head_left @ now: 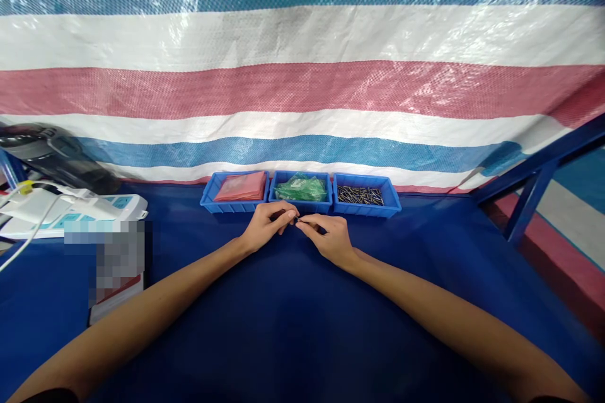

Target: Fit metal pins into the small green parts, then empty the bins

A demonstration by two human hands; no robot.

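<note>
All places here are told from the middle blue bin (314,206), which holds green plastic bags (301,188). Just in front of it, over the blue table (302,327), two bare hands meet at a small dark piece (296,220). The right hand (332,239) pinches this piece between thumb and fingertips; the left hand (267,225) has thumb and forefinger closed on it from the other side. The fingers cover most of the piece, so its shape and kind cannot be made out. The left hand's remaining fingers are curled and partly hidden.

Just left of the middle bin stands a bin (236,207) of red plastic bags (241,187); just right of it, a bin (366,209) of thin metal pieces (360,196), too small to tell apart singly. Behind it hangs a striped sheet (302,88), cut off at the top.

Well to the left of the middle bin lies a white power strip (135,206), with a blurred dark object (61,160) behind, cut off by the frame edge; a pixelated patch hides whatever is below the strip. Well to the right, a blue metal frame (532,201) runs out of view.
</note>
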